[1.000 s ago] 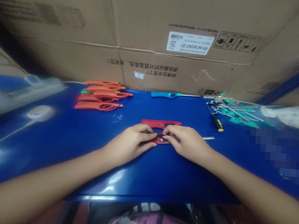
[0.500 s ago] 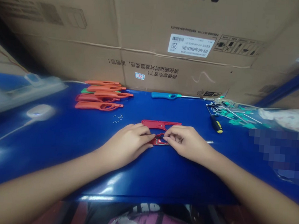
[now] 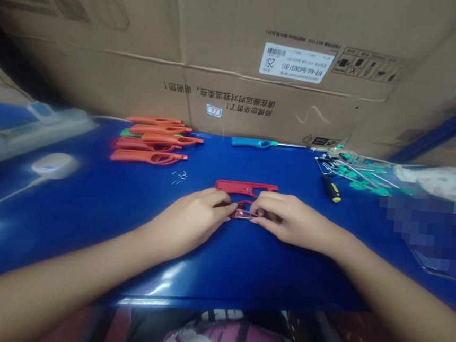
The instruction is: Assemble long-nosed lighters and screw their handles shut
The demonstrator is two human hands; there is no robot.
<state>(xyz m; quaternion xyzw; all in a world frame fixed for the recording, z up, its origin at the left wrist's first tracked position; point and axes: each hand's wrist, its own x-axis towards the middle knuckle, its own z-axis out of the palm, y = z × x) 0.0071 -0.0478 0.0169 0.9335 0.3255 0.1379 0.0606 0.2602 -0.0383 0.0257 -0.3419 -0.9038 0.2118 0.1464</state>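
Observation:
A red plastic handle shell [image 3: 243, 210] lies on the blue table [image 3: 89, 201] between my two hands. My left hand [image 3: 194, 216] presses its fingers together on the shell's left part. From the right, my right hand [image 3: 283, 216] pinches the same shell with curled fingers. A second red shell half [image 3: 246, 187] lies flat just behind my fingers, untouched.
A stack of orange-red handle shells [image 3: 153, 140] lies at the back left, tiny metal pins [image 3: 178, 177] beside it. A blue lighter-shaped tool [image 3: 254, 142], a yellow-tipped screwdriver [image 3: 331, 188] and green-and-metal parts [image 3: 355, 174] lie at the back. Cardboard boxes [image 3: 237, 60] wall the rear.
Both hands stay on the red shell; the fingers have shifted a little on it. The metal rod seen beside my right hand earlier is no longer visible.

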